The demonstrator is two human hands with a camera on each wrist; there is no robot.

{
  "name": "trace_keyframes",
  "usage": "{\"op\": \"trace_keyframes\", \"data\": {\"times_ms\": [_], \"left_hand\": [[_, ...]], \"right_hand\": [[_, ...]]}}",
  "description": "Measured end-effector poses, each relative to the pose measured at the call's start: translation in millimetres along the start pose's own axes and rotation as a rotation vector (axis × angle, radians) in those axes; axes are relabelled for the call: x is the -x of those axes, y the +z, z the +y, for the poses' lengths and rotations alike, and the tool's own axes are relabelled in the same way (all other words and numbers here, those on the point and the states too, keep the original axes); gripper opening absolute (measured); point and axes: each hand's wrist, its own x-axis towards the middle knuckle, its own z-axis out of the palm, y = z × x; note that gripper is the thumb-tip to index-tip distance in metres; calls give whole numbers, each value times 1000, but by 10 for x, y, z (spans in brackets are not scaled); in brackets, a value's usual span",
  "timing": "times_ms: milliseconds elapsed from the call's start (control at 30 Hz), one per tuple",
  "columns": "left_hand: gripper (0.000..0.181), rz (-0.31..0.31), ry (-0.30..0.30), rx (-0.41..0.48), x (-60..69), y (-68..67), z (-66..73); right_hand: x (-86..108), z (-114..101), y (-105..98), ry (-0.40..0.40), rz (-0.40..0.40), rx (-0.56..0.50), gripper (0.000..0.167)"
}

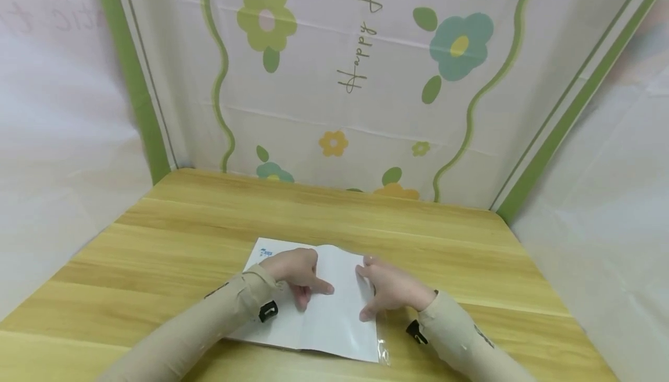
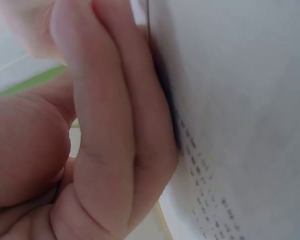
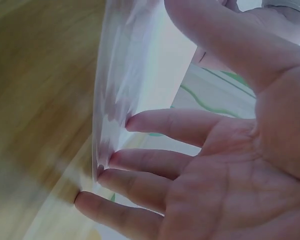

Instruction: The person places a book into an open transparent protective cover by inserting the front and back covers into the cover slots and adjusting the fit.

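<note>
A white booklet [image 1: 340, 332] lies spread on the wooden table, with a small blue print [image 1: 265, 251] at the top of its left side. Clear plastic film [image 1: 383, 350] sticks out along its right edge. My left hand [image 1: 294, 271] rests on the booklet near the fold, one digit stretched to the right and the other fingers curled. In the left wrist view those curled fingers [image 2: 102, 125] lie against the paper, which carries rows of small dark print. Fingers spread, my right hand [image 1: 392, 289] is at the right edge; its fingertips [image 3: 135, 121] meet the clear film.
The wooden table [image 1: 209, 213] stretches around the booklet on all sides. White cloth with flowers and green borders [image 1: 324, 103] hangs behind it, and more cloth stands at both sides. A black buckle [image 1: 268, 311] hangs at the left wrist, another [image 1: 416, 332] at the right.
</note>
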Motion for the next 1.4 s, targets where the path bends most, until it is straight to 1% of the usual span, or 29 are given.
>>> {"op": "trace_keyframes", "data": {"times_ms": [100, 333, 433, 533, 600, 733, 900, 1033, 1167, 1267, 1400], "left_hand": [[42, -7, -6, 2, -5, -9, 5], [41, -9, -16, 6, -6, -6, 23], [41, -8, -14, 6, -1, 1, 33], [40, -5, -19, 12, 13, 6, 59], [40, -3, -24, 15, 24, 9, 81], [40, -1, -21, 17, 34, 15, 101], [39, 16, 6, 14, 46, 29, 50], [41, 24, 36, 47, 53, 18, -1], [42, 27, 54, 69, 49, 12, -5], [41, 26, 49, 49, 50, 9, 5], [40, 19, 42, 32, 45, 7, 19]], "right_hand": [[-23, -7, 9, -9, 9, 10, 91], [-65, -42, 29, -51, -9, 147, 89], [-72, -53, 34, -51, -3, 174, 86], [-63, -71, 25, -48, -2, 186, 88], [-55, -82, 17, -50, -2, 184, 92], [-57, -92, 10, -53, 9, 173, 94], [-67, -79, 19, -50, 9, 151, 95], [-79, -67, 16, -44, 9, 110, 91], [-74, -58, 17, -47, 28, 82, 90], [-67, -66, 24, -57, 35, 79, 93], [-65, -87, 26, -62, 30, 101, 96]]}}
